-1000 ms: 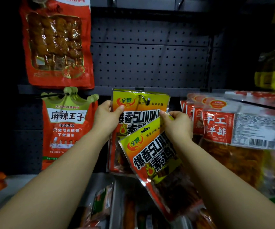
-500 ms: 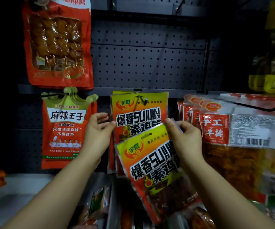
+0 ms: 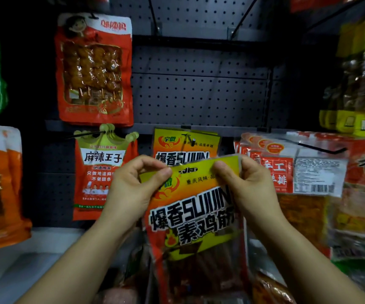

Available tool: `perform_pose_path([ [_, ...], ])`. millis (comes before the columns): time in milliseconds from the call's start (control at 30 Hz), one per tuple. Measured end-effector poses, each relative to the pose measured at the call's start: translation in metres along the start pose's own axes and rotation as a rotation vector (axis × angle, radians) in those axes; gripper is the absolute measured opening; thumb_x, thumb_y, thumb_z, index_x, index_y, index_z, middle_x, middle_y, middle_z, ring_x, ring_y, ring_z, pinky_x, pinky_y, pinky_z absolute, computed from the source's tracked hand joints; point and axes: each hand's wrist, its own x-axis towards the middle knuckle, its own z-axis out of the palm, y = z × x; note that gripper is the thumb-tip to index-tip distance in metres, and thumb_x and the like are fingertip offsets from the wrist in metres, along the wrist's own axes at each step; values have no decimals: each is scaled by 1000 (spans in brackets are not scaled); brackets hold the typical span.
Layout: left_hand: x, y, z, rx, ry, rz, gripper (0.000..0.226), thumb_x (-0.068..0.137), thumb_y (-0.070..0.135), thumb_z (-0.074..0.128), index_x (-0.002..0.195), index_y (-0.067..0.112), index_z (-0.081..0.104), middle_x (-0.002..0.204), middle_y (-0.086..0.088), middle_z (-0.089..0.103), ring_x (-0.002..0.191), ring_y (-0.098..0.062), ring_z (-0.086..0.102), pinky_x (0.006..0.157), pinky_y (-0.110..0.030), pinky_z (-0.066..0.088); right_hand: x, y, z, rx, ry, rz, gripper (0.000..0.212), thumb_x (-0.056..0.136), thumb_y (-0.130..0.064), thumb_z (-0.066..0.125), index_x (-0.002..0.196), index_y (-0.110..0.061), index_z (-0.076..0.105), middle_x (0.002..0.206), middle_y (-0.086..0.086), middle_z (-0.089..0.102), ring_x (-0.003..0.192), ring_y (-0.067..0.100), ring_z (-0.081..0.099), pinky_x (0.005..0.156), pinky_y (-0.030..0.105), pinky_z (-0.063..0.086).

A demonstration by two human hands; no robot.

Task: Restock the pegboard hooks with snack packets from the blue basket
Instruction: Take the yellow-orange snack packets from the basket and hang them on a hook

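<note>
A yellow and orange snack packet (image 3: 194, 213) hangs upright in front of me, pinched at its top edge by both hands. My left hand (image 3: 133, 187) grips the top left corner and my right hand (image 3: 249, 187) grips the top right corner. Just behind and above it, matching packets (image 3: 186, 143) hang on a pegboard hook (image 3: 188, 139). The packet's hang slot sits a little below that hook. The blue basket is not in view.
The grey pegboard (image 3: 199, 95) is bare above the hook. A red skewer packet (image 3: 93, 69) and a crown-topped packet (image 3: 102, 170) hang at left. Red packets (image 3: 287, 167) on a long hook hang at right. Loose packets lie below my arms.
My left hand left the hung packets and took the top left corner of the loose packet. The packet turned from tilted to upright and rose towards the hook.
</note>
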Motion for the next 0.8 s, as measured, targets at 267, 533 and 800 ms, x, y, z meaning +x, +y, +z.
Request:
perform_pose_path([
  [267, 13, 43, -2, 86, 65, 205, 11, 61, 41, 74, 71, 37, 71, 74, 19, 71, 66, 3, 65, 59, -13, 50, 8, -25, 2, -20, 61, -231, 19, 83, -33, 65, 66, -25, 60, 58, -14, 62, 55, -4, 55, 51, 12, 43],
  [533, 28, 46, 2, 145, 74, 141, 9, 69, 27, 80, 72, 31, 72, 71, 11, 72, 70, -10, 68, 72, -35, 57, 20, -23, 2, -77, 106, -205, 15, 88, -24, 65, 74, -19, 64, 64, -9, 67, 60, 0, 59, 55, 15, 46],
  [800, 32, 24, 4, 221, 28, 102, 21, 74, 17, 77, 87, 29, 66, 84, -8, 69, 76, -23, 61, 73, -41, 54, 22, 0, 1, -142, 51, -98, 14, 88, -23, 65, 76, -17, 63, 57, -11, 64, 55, -2, 58, 51, 13, 43],
])
